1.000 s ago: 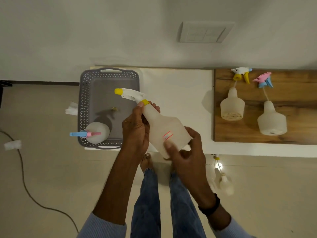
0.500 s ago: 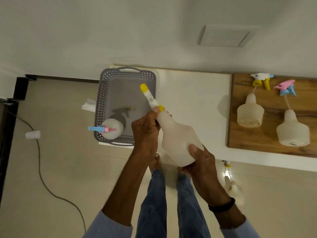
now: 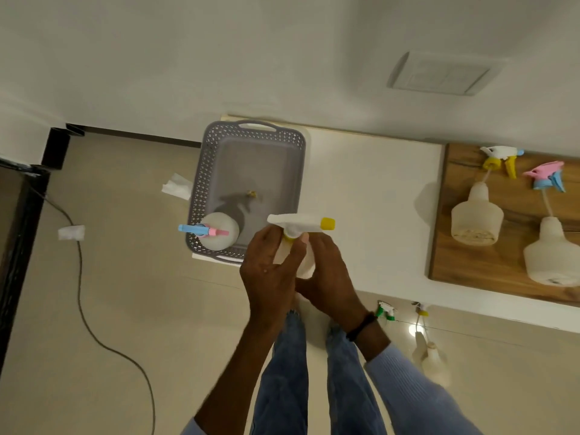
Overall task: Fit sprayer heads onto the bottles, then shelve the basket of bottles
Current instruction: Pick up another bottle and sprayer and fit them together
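Observation:
I hold a translucent white bottle point(image 3: 306, 262) upright near the basket's front right corner. Its white sprayer head with a yellow nozzle point(image 3: 301, 223) sits on the neck, nozzle pointing right. My left hand point(image 3: 270, 271) wraps the neck and shoulder. My right hand point(image 3: 329, 281) grips the body from the right. The grey perforated basket point(image 3: 201, 171) holds one bottle with a blue and pink sprayer point(image 3: 216, 230) in its front left corner. On the wooden board point(image 3: 464, 271) stand two bottles, one point(image 3: 477, 215) with a white-yellow head lifted above it, the other point(image 3: 552, 255) with a pink-blue head lifted above it.
The basket and board rest on a white counter point(image 3: 370, 189) against the wall. A black cable point(image 3: 81, 293) winds over the tiled floor at left, near paper scraps point(image 3: 71, 232). A dark frame point(image 3: 18, 240) stands at the far left. My legs are below the counter edge.
The bottle has swung from tilted to upright and its sprayer nozzle has turned from upper left to the right. Both hands have closed in around the bottle's neck and body.

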